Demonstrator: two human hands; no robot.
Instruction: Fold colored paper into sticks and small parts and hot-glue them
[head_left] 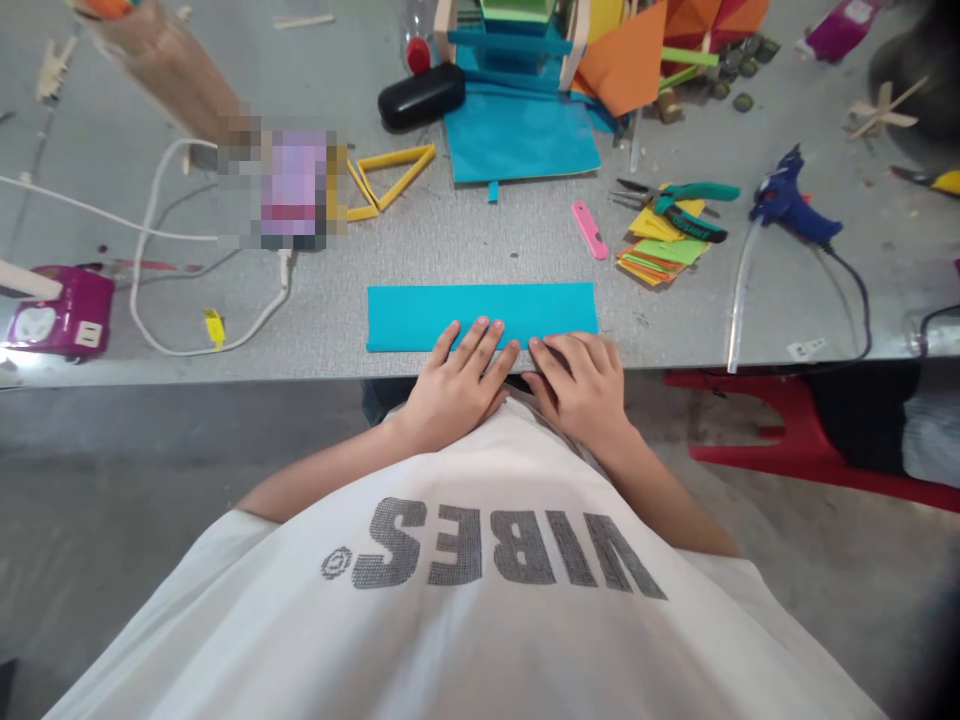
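Observation:
A long blue strip of paper (420, 315) lies flat along the front edge of the grey table. My left hand (459, 390) rests on the strip near its middle, fingers stretched out and apart. Close beside it, my right hand (585, 385) presses on the strip's near edge toward the right end, its fingers slightly bent and the thumb apart. Neither hand grips anything. The paper under the fingers is hidden.
Beyond the strip lie a pink folding cutter (589, 230), green-handled pliers (686, 205), a stack of coloured paper pieces (660, 262) and a blue glue gun (795, 200). A black case (421, 97) and a blue paper model (521, 135) stand farther back. A white cable (139, 270) loops at left.

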